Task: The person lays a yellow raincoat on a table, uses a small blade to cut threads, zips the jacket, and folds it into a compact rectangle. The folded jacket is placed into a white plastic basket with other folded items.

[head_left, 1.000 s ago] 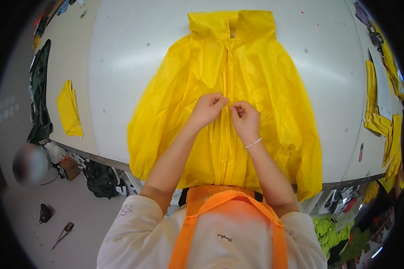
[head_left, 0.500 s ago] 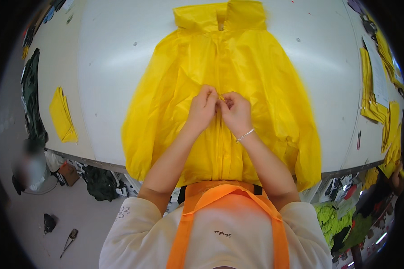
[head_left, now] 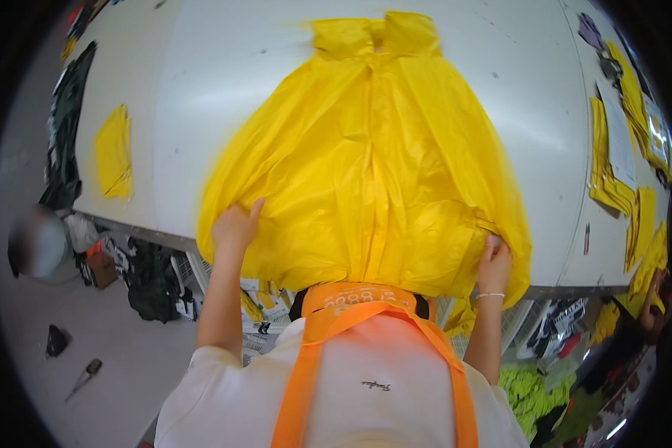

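Note:
A yellow jacket is spread on the white table, collar at the far end and lower hem against my waist. A closed front placket runs down its middle. At its lower left side lies my left hand, thumb stretched away from the other fingers, which are partly hidden. Near the pocket area at the lower right, my right hand has its fingers drawn together on the jacket's fabric. A bracelet circles the right wrist.
Folded yellow fabric pieces lie on the left of the table. Dark green cloth hangs over its left edge. More yellow pieces with paper sheets lie at the right, near a small pen-like tool. Bright green garments sit below.
Both hands were together at the jacket's front middle. They have moved apart and nearer to me, left hand to the left side, right hand to the right side.

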The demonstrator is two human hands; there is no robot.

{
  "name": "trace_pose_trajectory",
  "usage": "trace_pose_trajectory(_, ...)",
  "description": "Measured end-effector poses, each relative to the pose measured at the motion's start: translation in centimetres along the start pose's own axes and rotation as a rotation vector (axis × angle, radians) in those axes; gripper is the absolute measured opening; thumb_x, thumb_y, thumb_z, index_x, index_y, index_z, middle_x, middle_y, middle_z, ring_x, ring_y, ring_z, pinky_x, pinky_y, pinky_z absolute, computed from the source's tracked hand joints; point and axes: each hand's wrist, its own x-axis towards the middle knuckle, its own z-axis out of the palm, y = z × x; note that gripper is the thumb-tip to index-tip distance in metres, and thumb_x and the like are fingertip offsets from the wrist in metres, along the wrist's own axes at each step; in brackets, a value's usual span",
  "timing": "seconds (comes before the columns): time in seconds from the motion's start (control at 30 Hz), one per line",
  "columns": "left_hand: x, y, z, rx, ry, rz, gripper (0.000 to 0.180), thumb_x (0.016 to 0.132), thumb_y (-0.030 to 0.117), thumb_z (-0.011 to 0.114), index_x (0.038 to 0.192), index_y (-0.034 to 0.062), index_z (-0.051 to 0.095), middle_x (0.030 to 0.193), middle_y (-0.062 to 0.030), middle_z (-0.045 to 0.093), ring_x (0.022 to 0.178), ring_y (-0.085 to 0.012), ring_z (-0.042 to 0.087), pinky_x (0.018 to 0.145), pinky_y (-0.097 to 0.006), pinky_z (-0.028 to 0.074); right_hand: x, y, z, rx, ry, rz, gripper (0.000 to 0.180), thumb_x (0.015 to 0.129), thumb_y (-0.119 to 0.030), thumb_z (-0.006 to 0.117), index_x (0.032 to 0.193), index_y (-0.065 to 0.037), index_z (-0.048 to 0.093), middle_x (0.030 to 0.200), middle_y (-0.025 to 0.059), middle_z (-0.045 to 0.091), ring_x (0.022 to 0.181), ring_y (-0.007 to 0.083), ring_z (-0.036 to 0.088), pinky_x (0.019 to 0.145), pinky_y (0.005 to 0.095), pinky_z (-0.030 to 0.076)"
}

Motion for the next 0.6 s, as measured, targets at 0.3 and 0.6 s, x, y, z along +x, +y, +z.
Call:
trace_pose_trajectory(0.3, 7.2, -6.5, 2.1, -0.582, 0.040, -0.144, 0.091, 0.076, 0.074, 0.044, 0.102, -0.0122, 0.059, 0.104, -0.0311, 0.059, 0.100, -0.0393, 0.058, 0.085, -0.041, 0.046, 5.0, -2.5, -0.7, 0.750, 0.271, -0.059, 0.057, 0.090, -0.039, 0.056, 0.118, 0.009, 0.050, 0.122, 0.0146, 0.054, 0.109, 0.0222, 0.050, 0.092, 0.0289, 0.038)
trace_pose_trajectory(0.6, 7.0, -4.4, -5.3, -1.049, 1.168, 0.156, 0.045, 0.085, 0.033, 0.063, 0.105, -0.0068, 0.056, 0.107, -0.0213, 0.060, 0.102, -0.0351, 0.055, 0.091, -0.037, 0.041, 11.5, -0.5, -11.1, 0.379, 0.722, -0.161, 0.049, 0.093, -0.035, 0.049, 0.106, 0.012, 0.056, 0.108, 0.0221, 0.061, 0.098, 0.0316, 0.059, 0.085, 0.0357, 0.044)
